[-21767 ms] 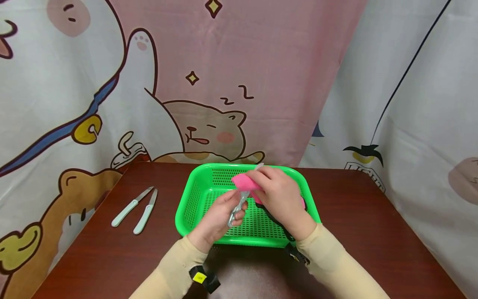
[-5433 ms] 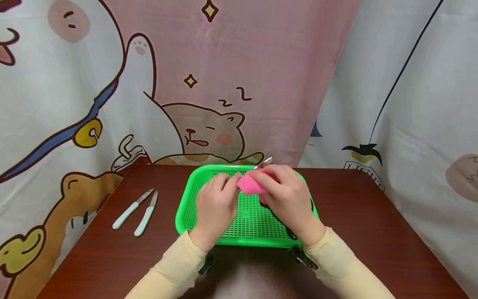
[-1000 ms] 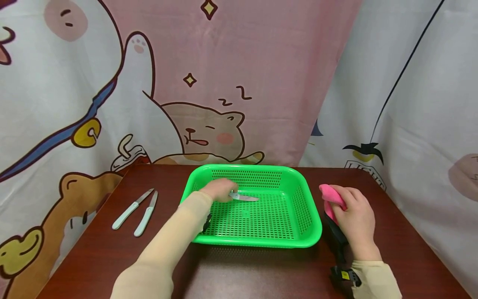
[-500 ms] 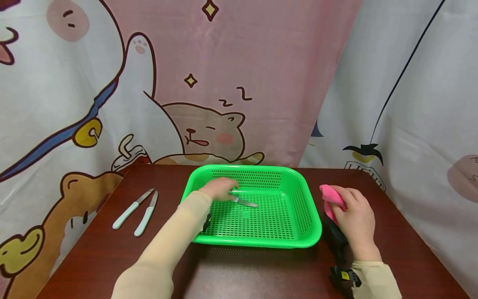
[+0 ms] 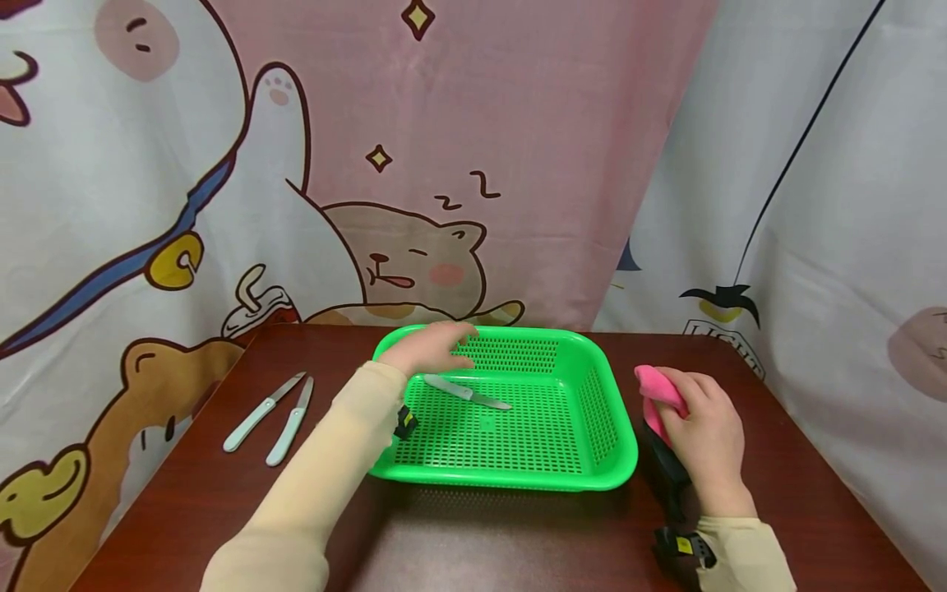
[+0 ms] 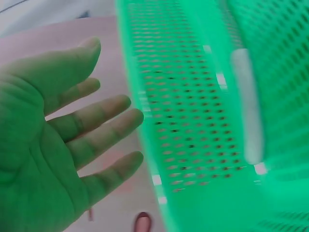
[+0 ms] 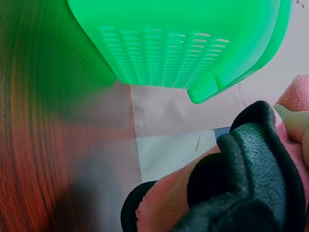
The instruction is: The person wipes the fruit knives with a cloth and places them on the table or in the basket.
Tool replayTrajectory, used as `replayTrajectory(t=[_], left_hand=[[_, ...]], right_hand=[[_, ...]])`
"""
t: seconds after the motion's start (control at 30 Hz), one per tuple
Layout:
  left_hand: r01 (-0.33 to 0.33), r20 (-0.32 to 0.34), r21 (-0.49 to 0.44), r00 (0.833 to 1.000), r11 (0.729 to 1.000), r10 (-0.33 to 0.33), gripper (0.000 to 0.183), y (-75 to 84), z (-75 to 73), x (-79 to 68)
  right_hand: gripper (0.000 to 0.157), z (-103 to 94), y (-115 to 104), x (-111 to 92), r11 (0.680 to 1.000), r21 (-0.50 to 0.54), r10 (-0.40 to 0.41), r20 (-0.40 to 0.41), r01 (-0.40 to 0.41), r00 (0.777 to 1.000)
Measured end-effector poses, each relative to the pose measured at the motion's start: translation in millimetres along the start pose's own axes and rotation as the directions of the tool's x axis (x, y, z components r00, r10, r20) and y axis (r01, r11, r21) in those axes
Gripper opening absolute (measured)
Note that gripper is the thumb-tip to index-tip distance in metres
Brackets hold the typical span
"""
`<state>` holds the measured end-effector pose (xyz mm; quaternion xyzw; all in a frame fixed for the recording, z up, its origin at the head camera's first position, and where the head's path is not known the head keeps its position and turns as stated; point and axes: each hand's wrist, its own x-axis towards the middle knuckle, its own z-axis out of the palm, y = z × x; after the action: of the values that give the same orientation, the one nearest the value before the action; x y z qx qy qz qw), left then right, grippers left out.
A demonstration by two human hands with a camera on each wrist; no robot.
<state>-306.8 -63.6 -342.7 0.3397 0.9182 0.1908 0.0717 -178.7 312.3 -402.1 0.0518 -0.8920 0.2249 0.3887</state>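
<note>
A knife with a pale handle (image 5: 447,386) lies inside the green plastic basket (image 5: 510,481), its blade pointing right. My left hand (image 5: 431,348) hovers over the basket's back left corner, apart from the knife. Its fingers are spread and hold nothing in the left wrist view, where the knife's handle (image 6: 248,106) lies in the basket. To the right of the basket, my right hand (image 5: 706,436) grips a bunched pink cloth (image 5: 657,390) with black edging. Dark folds of the cloth (image 7: 166,198) fill the lower part of the right wrist view.
Two more knives with pale handles, one left (image 5: 250,425) and one right (image 5: 284,440), lie on the brown table (image 5: 518,543) left of the basket. Behind the table hangs a printed curtain (image 5: 547,164).
My left hand has let go of the knife, which now rests in the basket, and has lifted back and to the left. The right hand with the cloth stayed in place over the last second.
</note>
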Motion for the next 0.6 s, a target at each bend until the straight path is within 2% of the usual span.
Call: replayTrajectory(t=[0.13, 0.33, 0.6], left_hand=[[-0.02, -0.085, 0.028, 0.996, 0.999, 0.022, 0.053, 8.1, -16.6, -12.8], [-0.052, -0.175, 0.026, 0.983, 0.998, 0.056, 0.058, 19.6, -38.7, -42.3], [-0.087, -0.276, -0.019, 0.958, 0.996, 0.079, 0.058, 18.3, -53.8, -88.9]], right_hand=[[0.042, 0.1, -0.3, -0.3, 1.0, 0.004, 0.004, 0.005, -0.004, 1.0], [0.043, 0.8, -0.3, 0.3, 1.0, 0.013, -0.008, -0.003, 0.008, 1.0], [0.043, -0.6, 0.3, -0.4, 1.0, 0.003, 0.009, 0.012, -0.009, 1.0]])
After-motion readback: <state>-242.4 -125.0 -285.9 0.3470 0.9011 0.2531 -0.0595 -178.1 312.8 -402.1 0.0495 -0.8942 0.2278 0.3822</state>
